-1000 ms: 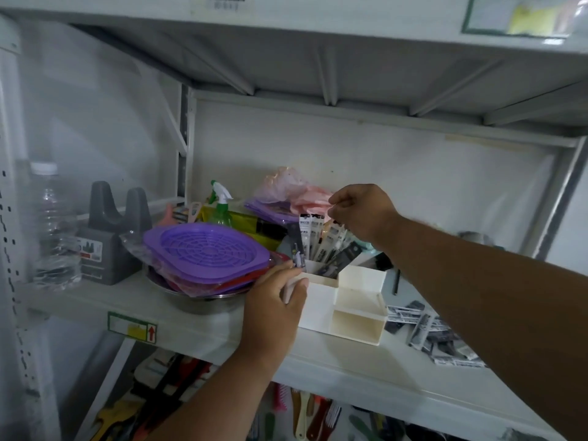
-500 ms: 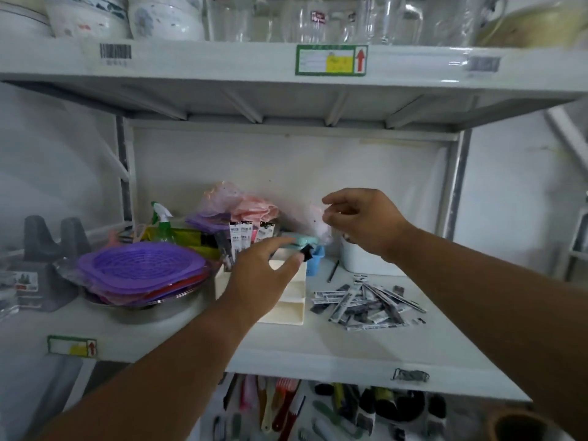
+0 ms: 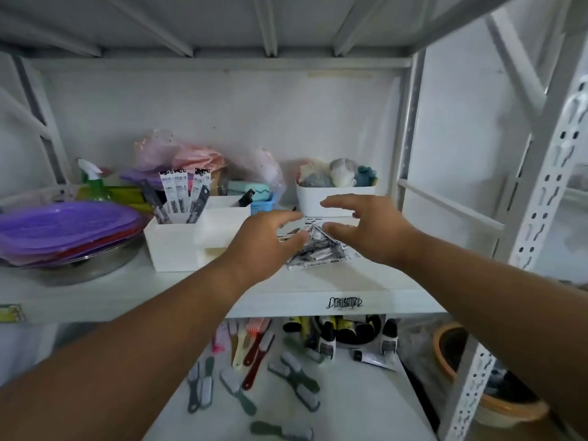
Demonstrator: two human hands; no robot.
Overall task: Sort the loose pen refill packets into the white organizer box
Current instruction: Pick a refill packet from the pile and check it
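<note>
both hands [image 3: 264,240] [image 3: 366,227] spread open over loose packets [image 3: 318,253].

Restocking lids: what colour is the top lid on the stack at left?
Purple lid, translucent, clearest in the head view.

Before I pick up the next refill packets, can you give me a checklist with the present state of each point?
1. Left hand free, fingers spread: ok.
2. Right hand free: ok.
3. Loose packets lie between both hands: ok.
4. White organizer box beside the pile, within reach: ok.
5. Room left in the rear compartment with the upright packets: cannot tell.
6. Fingers already touch the pile: cannot tell.
</note>
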